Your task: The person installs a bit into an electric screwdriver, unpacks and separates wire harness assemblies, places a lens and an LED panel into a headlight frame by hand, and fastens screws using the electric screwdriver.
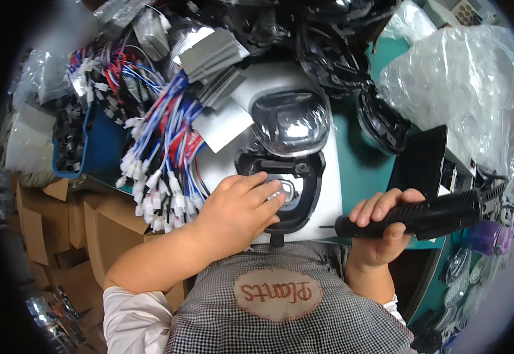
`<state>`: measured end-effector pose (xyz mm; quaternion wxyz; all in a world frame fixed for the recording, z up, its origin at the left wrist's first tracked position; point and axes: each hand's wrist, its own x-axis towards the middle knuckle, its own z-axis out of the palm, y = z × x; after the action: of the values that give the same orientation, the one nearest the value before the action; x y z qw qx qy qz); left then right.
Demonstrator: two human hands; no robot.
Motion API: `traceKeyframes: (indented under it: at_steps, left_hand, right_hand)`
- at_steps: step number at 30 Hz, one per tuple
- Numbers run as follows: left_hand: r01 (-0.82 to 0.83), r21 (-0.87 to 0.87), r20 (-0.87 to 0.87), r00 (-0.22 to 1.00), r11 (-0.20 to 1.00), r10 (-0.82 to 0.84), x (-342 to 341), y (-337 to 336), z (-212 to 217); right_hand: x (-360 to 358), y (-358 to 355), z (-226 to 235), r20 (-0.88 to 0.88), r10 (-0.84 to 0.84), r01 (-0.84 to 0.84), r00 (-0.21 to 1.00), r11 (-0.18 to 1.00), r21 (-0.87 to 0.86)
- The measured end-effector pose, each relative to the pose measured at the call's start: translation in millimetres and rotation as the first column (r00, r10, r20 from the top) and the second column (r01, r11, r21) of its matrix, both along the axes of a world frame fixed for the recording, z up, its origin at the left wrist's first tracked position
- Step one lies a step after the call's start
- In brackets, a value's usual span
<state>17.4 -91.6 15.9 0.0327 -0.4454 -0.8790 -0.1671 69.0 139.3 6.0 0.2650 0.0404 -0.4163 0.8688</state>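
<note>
A black lamp housing [312,197] lies on a white sheet in front of me, with a silver piece [293,190] inside it. My left hand [239,206] rests over the housing's left side, fingers stretched out and apart across the silver piece. What lies under the palm is hidden. In my right hand [381,224] is a black electric screwdriver [437,215], held level with its thin bit pointing left toward the housing. The bit is apart from the housing. Just beyond the housing sits a clear lens cover [292,121].
Bundled wires with white connectors [159,171] spread at the left, near a blue bin [71,165] of small black parts. More black housings [330,56] are piled at the back. Clear plastic bags [463,82] fill the far right. Cardboard boxes [109,230] stand lower left.
</note>
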Motion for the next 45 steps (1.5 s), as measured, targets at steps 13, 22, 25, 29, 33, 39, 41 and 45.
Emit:
traceKeyframes:
  at_steps: [13,22,25,29,33,39,41,45]
  left_hand:
    - [0.071,-0.1,-0.061,0.995,0.992,-0.077,18,1,-10]
    - [0.174,0.118,-0.083,0.983,0.978,-0.165,23,-2,-37]
    - [0.236,0.123,-0.128,0.967,0.964,-0.22,23,2,-40]
    - [0.323,0.155,-0.007,0.945,0.934,-0.326,12,6,-33]
    - [0.217,0.057,0.056,0.974,0.975,-0.22,15,1,-23]
    - [0.15,0.081,-0.006,0.989,0.985,-0.15,19,-24,11]
    - [0.087,0.119,-0.079,0.994,0.989,-0.078,21,-38,28]
    - [-0.053,0.282,-0.305,0.942,0.958,0.142,12,-85,70]
  right_hand:
    - [9,12,-2,-0.032,-0.106,0.11,0.994,0.98,0.164]
    - [7,17,1,-0.073,-0.186,0.197,0.98,0.96,0.199]
    - [9,16,6,-0.103,-0.187,0.205,0.977,0.958,0.2]
    - [17,16,10,-0.086,-0.205,0.219,0.975,0.952,0.213]
    - [13,9,10,-0.139,-0.092,0.106,0.986,0.99,0.097]
    - [6,6,13,-0.137,-0.132,0.16,0.982,0.963,0.216]
    - [8,8,15,-0.151,-0.121,0.152,0.981,0.965,0.212]
    - [20,17,21,-0.155,-0.112,0.144,0.981,0.967,0.212]
